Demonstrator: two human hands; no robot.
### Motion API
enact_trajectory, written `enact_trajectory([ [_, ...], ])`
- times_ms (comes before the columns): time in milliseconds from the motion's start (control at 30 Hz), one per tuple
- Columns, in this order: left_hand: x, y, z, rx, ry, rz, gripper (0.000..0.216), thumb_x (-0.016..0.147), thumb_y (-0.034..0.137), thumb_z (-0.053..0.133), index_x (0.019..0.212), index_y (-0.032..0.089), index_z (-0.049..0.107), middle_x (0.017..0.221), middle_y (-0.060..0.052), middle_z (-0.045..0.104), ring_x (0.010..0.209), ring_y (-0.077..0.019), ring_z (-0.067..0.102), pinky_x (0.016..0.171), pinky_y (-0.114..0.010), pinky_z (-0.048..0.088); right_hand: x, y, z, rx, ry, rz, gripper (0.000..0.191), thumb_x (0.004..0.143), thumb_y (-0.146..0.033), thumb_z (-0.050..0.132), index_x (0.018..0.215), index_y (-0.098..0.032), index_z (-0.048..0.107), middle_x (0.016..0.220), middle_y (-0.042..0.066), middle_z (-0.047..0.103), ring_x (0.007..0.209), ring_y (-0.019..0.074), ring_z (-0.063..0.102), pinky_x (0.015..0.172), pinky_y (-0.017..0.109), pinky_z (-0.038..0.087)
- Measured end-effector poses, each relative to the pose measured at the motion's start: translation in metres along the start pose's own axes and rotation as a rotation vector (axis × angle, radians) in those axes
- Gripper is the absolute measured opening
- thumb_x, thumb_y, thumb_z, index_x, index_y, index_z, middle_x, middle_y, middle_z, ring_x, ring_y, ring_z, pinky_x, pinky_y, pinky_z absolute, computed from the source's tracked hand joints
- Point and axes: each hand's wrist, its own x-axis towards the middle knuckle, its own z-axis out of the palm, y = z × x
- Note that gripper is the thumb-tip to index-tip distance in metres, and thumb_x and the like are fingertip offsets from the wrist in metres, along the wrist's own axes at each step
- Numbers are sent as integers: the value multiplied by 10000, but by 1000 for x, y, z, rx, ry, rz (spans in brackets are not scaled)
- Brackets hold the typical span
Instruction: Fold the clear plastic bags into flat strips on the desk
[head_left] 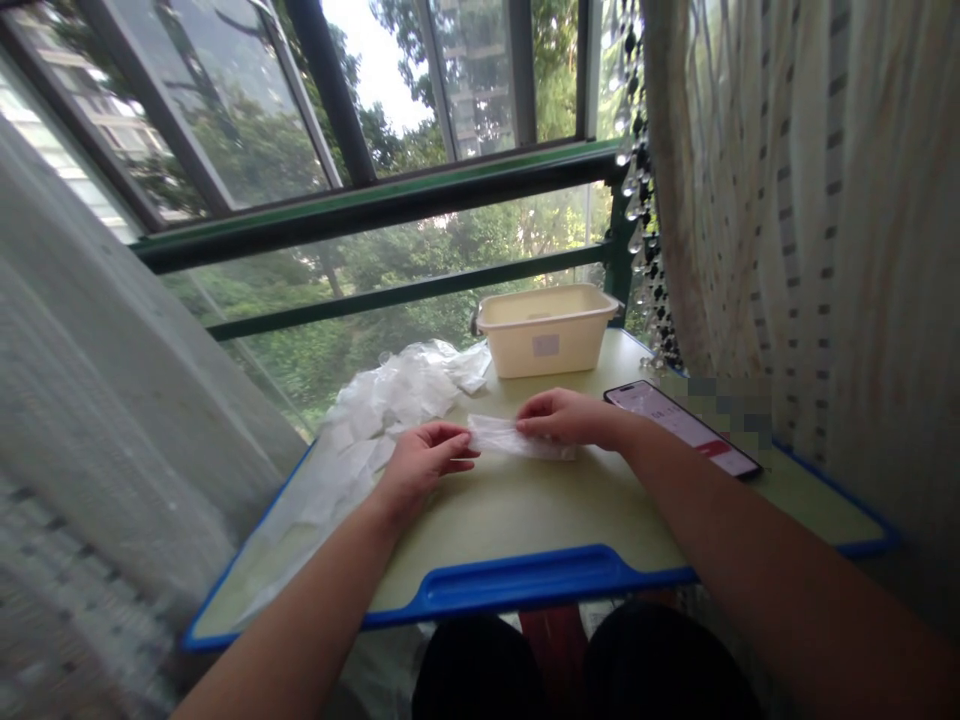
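A small clear plastic bag (496,436) lies stretched crosswise over the middle of the table, between my two hands. My left hand (431,458) pinches its left end between thumb and fingertips. From above, my right hand (555,415) grips the bag near its middle, with the right end sticking out below the fingers. The right fingertips are partly hidden behind the hand. Left of my left hand spreads a loose heap of similar clear bags (405,390).
A cream plastic bin (514,345) with a label stands at the table's back. To the right lies a phone (682,425) with its screen lit. The table has a raised blue edge (525,578). Curtains (810,200) hang on both sides, with a window behind.
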Motion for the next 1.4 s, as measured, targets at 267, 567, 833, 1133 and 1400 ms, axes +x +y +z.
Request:
enact_trajectory([
  [267, 6, 0, -1, 20, 132, 27, 248, 635, 267, 704, 792, 107, 596, 692, -43, 648, 664, -154, 645, 586, -238, 532, 0, -1, -3, 108, -18, 100, 323, 715, -418, 602, 860, -134, 656, 609, 9, 564, 473, 67, 458, 435, 188, 372],
  [567, 5, -3, -1, 45, 149, -45, 329, 636, 181, 694, 918, 136, 531, 692, -30, 635, 618, -157, 643, 495, -224, 522, -1, 0, -6, 191, 2, 87, 346, 645, -213, 678, 974, -139, 601, 636, -6, 577, 452, 61, 475, 409, 180, 391],
  [833, 5, -3, -1, 29, 195, -42, 248, 653, 139, 663, 864, 122, 534, 669, -22, 620, 624, -139, 641, 510, -199, 517, 3, 6, -10, 268, 5, 117, 225, 673, -249, 674, 853, -119, 642, 649, 23, 606, 477, 68, 517, 414, 170, 426],
  [1133, 8, -11, -7, 154, 253, 118, 273, 633, 269, 682, 815, 127, 536, 722, -8, 591, 627, -133, 622, 540, -254, 543, -1, 6, -16, 442, 58, 180, 240, 699, -286, 667, 841, -116, 575, 763, 79, 628, 584, 125, 616, 465, 194, 498],
  [1400, 8, -12, -11, 166, 327, 326, 264, 676, 326, 648, 803, 131, 524, 729, -1, 568, 674, -149, 626, 580, -298, 564, -3, 2, -16, 547, 54, 7, 233, 613, -197, 727, 755, -104, 567, 733, 48, 605, 672, 132, 627, 652, 233, 531],
])
